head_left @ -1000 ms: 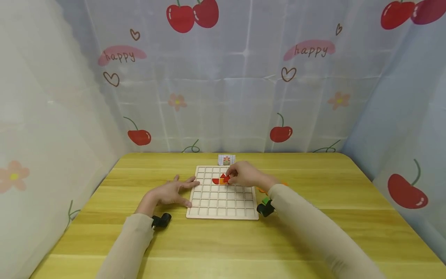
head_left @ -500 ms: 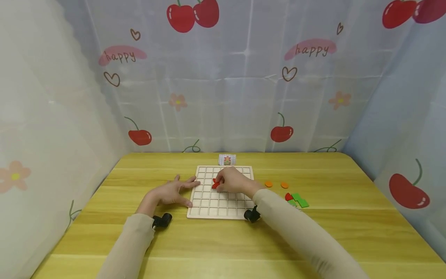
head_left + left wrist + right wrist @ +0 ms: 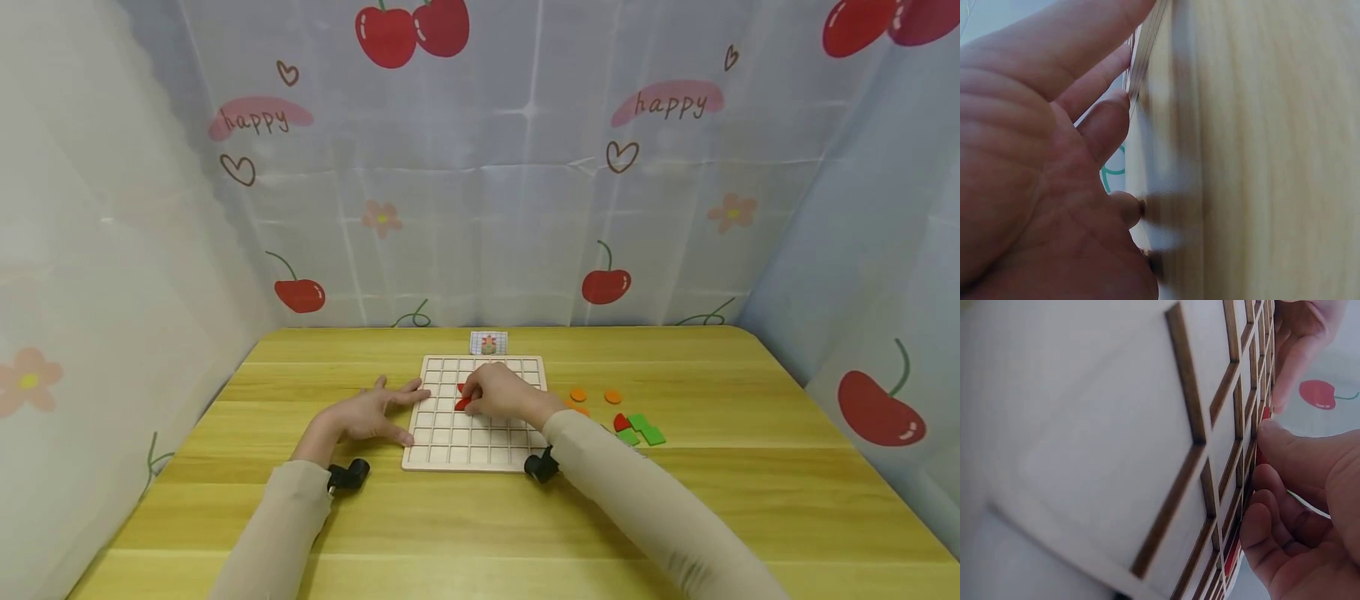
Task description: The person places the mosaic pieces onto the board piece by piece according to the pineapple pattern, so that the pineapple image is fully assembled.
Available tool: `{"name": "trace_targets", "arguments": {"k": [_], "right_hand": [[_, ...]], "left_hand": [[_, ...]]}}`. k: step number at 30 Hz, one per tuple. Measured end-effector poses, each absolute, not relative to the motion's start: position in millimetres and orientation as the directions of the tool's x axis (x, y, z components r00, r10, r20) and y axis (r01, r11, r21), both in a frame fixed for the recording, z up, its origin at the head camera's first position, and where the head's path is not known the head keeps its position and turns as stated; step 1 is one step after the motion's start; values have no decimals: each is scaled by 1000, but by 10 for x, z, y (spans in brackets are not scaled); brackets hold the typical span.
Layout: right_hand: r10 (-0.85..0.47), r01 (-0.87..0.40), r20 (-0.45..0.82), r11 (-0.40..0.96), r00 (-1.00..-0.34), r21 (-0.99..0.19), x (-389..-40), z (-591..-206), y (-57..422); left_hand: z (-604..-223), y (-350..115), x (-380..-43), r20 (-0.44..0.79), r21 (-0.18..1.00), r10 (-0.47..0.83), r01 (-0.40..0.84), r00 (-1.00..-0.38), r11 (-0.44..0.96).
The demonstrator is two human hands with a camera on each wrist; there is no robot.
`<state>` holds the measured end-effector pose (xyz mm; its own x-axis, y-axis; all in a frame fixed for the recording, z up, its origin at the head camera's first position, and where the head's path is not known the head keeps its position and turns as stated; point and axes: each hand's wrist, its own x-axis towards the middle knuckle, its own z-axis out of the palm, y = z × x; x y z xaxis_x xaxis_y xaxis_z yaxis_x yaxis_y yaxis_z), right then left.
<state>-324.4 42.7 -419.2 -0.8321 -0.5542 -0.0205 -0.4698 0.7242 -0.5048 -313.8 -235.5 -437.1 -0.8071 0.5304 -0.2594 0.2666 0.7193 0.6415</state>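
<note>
Observed from inside the room, with the grid board on the desk as reference. The right hand is now left of the board's centre column, whereas a second ago it worked at that column, over red and orange pieces. Thumb and fingertips pinch a red piece over the board's left-of-centre cells. It lies just nearer the person than another red piece, partly covered by the fingers. Whether the held piece is fully seated cannot be told.

In my judgement, the shift means the work has passed to a further row of the pattern, with exact alignment being the present concern.

The left hand holds nothing; its spread fingers and thumb touch the board's left edge, apparently steadying it.

Beyond the board's far edge lies a small patterned card. Right of the board lie orange discs, green pieces and a loose red quarter-shape. The sleeve's reach also opens these to view, so pieces remain unplaced.
</note>
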Motion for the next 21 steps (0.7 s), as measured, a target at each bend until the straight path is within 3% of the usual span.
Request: {"name": "trace_targets", "arguments": {"k": [21], "right_hand": [[-593, -540, 28, 711, -804, -451, -3178, -4140, 637]], "left_hand": [[-4384, -2356, -3142, -255, 630, 528, 276, -810, 726]]}}
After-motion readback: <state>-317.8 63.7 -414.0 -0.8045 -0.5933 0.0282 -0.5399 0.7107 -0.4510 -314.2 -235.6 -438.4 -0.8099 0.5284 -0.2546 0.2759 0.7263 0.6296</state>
